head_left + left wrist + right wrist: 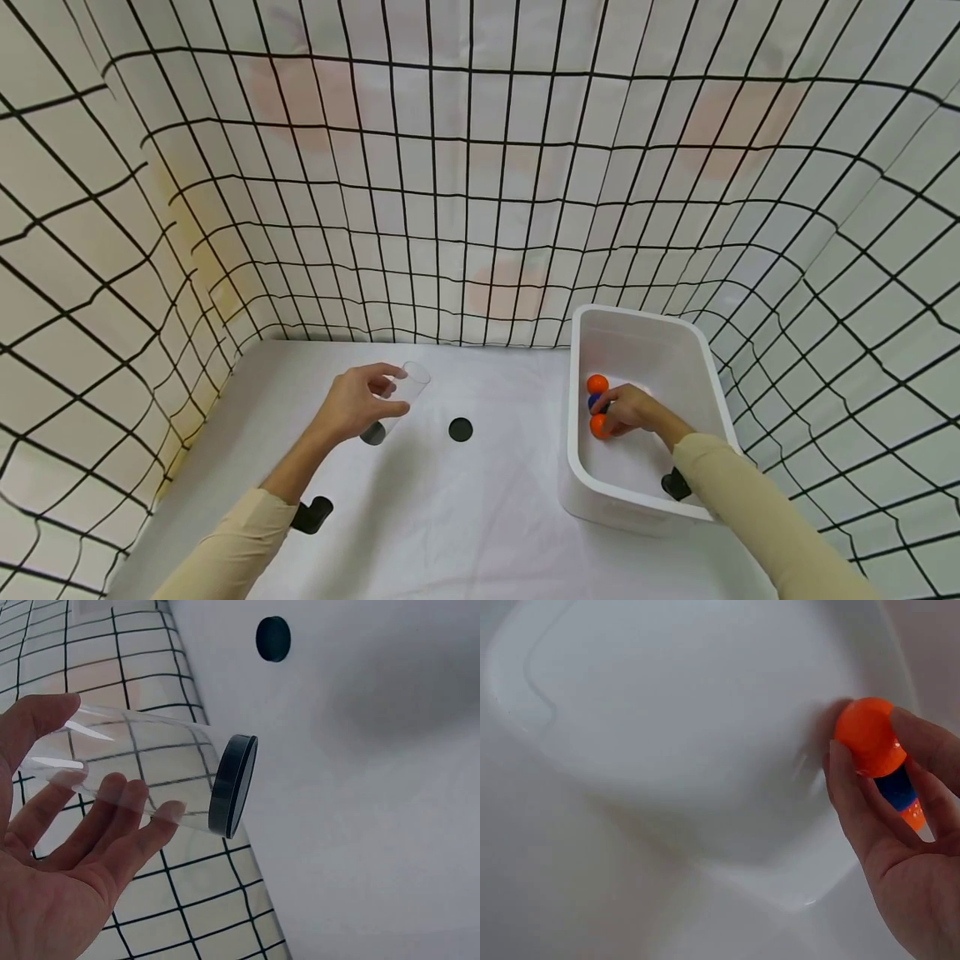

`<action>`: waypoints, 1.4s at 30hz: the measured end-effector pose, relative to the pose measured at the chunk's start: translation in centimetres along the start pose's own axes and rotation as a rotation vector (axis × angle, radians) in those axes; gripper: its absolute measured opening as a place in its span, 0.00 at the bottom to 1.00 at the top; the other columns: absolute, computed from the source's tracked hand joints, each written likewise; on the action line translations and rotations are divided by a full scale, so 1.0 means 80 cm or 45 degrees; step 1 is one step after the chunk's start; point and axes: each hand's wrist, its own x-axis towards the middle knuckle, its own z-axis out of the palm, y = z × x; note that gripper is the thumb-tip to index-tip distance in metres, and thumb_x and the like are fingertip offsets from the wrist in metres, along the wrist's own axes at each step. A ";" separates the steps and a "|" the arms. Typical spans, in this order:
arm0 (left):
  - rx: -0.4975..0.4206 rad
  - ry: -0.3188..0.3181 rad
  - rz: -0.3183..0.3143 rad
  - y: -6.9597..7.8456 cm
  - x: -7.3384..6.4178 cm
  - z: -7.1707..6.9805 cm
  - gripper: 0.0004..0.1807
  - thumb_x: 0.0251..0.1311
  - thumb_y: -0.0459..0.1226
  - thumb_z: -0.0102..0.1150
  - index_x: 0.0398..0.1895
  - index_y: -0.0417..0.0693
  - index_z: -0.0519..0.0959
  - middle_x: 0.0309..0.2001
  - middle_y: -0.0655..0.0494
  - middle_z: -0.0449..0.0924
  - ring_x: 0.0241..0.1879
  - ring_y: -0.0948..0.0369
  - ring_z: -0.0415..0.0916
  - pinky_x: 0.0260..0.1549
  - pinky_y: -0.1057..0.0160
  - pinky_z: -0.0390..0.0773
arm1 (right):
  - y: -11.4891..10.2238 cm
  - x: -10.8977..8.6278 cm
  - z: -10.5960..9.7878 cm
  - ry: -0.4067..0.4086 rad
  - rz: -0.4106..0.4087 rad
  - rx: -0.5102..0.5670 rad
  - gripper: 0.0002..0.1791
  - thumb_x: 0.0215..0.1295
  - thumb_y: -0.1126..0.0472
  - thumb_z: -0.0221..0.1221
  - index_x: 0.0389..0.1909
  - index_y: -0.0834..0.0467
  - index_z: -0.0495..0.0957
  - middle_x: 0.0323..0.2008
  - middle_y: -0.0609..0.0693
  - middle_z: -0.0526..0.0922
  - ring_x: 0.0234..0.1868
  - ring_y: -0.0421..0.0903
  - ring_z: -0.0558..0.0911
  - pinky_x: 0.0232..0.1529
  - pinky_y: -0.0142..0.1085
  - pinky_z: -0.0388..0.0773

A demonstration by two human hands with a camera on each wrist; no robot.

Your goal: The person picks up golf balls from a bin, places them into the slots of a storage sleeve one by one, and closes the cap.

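"What's nearest?"

"Two pale sleeves (240,533), one reaching over the rim of the white bin (622,521), the other well left of that bin."

"And the left hand (365,402)?"

"Left of the bin, gripping a clear tube (184,754): thumb on one side, bent fingers on the other, parted by the tube's width. The tube tilts, its rim leaning toward the bin, with a black cap (229,787) on its lower end."

"Anything between tube and bin?"

"A black disc (461,429), flat on the white tabletop (510,500), left of the bin."

"The right hand (633,408)?"

"Down inside the bin, near its left wall. Thumb and fingers curve about the near orange ball (599,426), pinching it, spread just enough to span it. I can't fairly say whether it's off the bin's floor. Past it, in a row, sit a blue ball (595,403) and a far orange ball (597,383)."

"Farthest back?"

"Black netting (469,200) behind the bin, pale cloth (540,221) beyond that."
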 end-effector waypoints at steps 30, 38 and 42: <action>0.032 0.029 0.002 0.000 0.000 -0.003 0.22 0.53 0.43 0.73 0.53 0.52 0.84 0.41 0.51 0.86 0.43 0.55 0.82 0.34 0.61 0.79 | -0.033 -0.029 -0.037 -0.025 -0.138 0.175 0.24 0.62 0.61 0.66 0.59 0.63 0.78 0.48 0.60 0.84 0.44 0.59 0.87 0.48 0.45 0.86; 0.023 0.034 0.016 0.009 0.001 -0.001 0.22 0.54 0.42 0.73 0.54 0.51 0.84 0.45 0.47 0.87 0.46 0.52 0.83 0.37 0.58 0.82 | -0.080 -0.069 -0.076 -0.016 -0.382 0.303 0.28 0.69 0.56 0.63 0.67 0.62 0.72 0.55 0.62 0.84 0.52 0.57 0.87 0.54 0.47 0.83; 0.008 0.031 0.017 0.016 0.002 0.003 0.24 0.54 0.43 0.73 0.55 0.52 0.83 0.45 0.46 0.87 0.45 0.52 0.84 0.36 0.58 0.83 | -0.105 -0.087 -0.087 -0.016 -0.439 0.396 0.30 0.70 0.56 0.63 0.69 0.62 0.70 0.56 0.60 0.84 0.51 0.53 0.88 0.57 0.48 0.81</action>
